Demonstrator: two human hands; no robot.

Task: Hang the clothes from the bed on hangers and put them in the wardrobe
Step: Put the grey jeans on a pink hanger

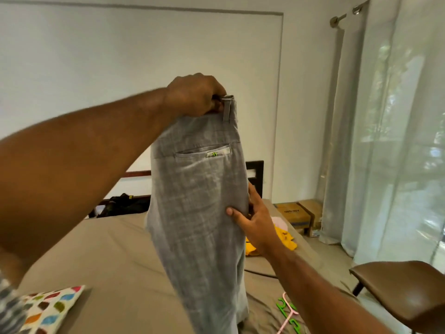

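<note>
Grey trousers point(197, 213) hang folded lengthwise in the air above the bed point(115, 256), back pocket facing me. My left hand point(195, 95) grips their waistband at the top. My right hand point(250, 218) pinches the right edge of the trousers about halfway down, thumb on the front. A green hanger point(286, 309) and a pink hanger point(285, 320) lie on the bed below my right arm. A yellow garment point(284, 237) and something pink beside it rest on the bed behind my right hand. A dark garment point(125, 204) lies at the head of the bed.
A patterned pillow point(50, 307) sits at the bed's lower left. A brown chair point(404, 285) stands to the right of the bed. Cardboard boxes point(301, 215) sit on the floor by the long curtains point(385, 128). No wardrobe is in view.
</note>
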